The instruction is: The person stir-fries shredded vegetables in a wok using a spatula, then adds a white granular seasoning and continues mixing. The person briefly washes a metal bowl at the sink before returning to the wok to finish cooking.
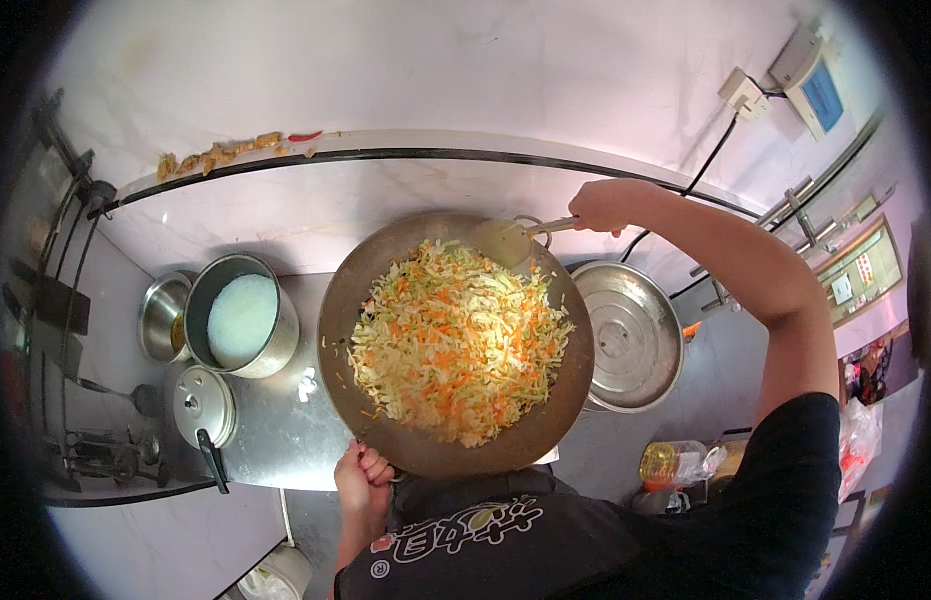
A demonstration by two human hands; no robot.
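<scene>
A large wok [336,375] stands before me, heaped with shredded cabbage and carrot [465,337]. My right hand [604,206] grips the handle of a wok spatula [503,241]. Its broad blade rests at the far right edge of the shreds, just inside the rim and beside a ring handle [527,220]. At the near left rim, my left hand [364,474] is closed on the wok's edge or its near handle; the fingers hide which.
On the steel counter [285,435] to the left are a deep pot [244,289] with white contents, a steel bowl [163,315] and a pressure-cooker lid [202,405]. Right of the wok lies a wide metal basin [630,337]. An oil bottle [671,465] sits lower right. Food pieces [217,154] line the wall ledge.
</scene>
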